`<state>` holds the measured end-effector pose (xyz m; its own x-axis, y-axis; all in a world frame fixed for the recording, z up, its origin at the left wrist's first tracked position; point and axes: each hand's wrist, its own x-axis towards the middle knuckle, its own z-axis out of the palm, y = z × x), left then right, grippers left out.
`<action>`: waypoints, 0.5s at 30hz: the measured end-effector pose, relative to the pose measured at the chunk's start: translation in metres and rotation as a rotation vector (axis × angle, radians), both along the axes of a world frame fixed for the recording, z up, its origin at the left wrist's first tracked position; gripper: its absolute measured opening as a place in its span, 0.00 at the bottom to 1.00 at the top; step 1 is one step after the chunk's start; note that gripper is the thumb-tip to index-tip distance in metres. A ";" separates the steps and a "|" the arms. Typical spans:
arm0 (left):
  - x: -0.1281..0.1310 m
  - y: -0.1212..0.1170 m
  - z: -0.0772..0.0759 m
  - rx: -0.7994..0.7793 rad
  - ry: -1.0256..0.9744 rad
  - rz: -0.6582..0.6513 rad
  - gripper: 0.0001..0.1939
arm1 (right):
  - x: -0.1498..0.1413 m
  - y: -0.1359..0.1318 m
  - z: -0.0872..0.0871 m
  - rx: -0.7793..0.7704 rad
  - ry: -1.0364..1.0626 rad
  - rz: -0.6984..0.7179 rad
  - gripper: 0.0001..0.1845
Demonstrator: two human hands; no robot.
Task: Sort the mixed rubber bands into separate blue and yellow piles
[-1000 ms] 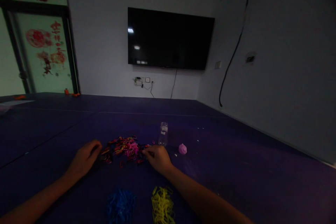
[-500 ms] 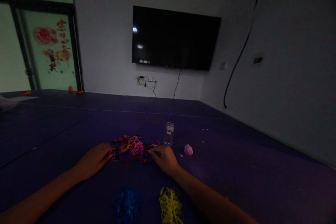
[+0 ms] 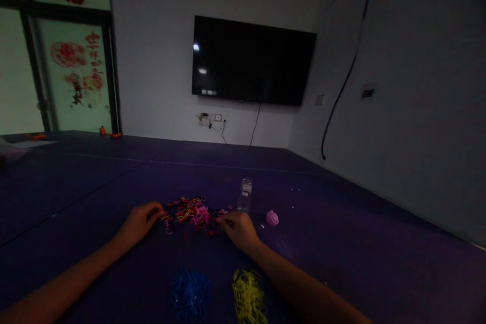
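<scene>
A loose pile of mixed small rubber bands [image 3: 190, 212], pink, red, orange and dark, is spread on the purple surface between my hands. My left hand [image 3: 141, 223] is at the pile's left edge, thumb and forefinger pinched on its outer bands. At the right edge, my right hand [image 3: 240, 229] holds its fingertips together low against the pile. What either pinch grips is too small to make out. Closer to me lie a heap of blue rubber bands [image 3: 190, 293] and a heap of yellow rubber bands [image 3: 248, 297], neither touched by a hand.
A clear bottle [image 3: 245, 195] stands just behind my right hand, with a pink crumpled item [image 3: 272, 218] to its right. Small white scraps dot the purple surface [image 3: 341, 243]. A television [image 3: 252, 61] hangs on the far wall; a glass door is at the left.
My left hand has moved right, from beside the pile onto its left edge. My right hand stays at the right edge, fingers still pinched. The camera view has shifted slightly.
</scene>
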<state>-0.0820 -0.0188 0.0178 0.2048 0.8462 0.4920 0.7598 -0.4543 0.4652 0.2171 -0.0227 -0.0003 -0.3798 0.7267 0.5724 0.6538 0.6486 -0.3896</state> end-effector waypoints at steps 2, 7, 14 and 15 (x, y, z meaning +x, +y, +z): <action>0.001 0.000 -0.001 -0.018 -0.020 -0.033 0.12 | 0.000 -0.001 0.001 -0.009 0.002 0.009 0.16; 0.001 0.001 -0.004 -0.015 0.010 -0.086 0.11 | 0.001 -0.002 0.003 -0.001 0.006 0.015 0.17; 0.000 0.003 -0.008 0.015 0.055 -0.084 0.11 | 0.001 -0.002 0.002 -0.002 -0.018 -0.008 0.17; 0.000 0.003 -0.009 0.018 0.058 -0.080 0.11 | 0.001 -0.002 0.001 -0.004 -0.020 -0.009 0.17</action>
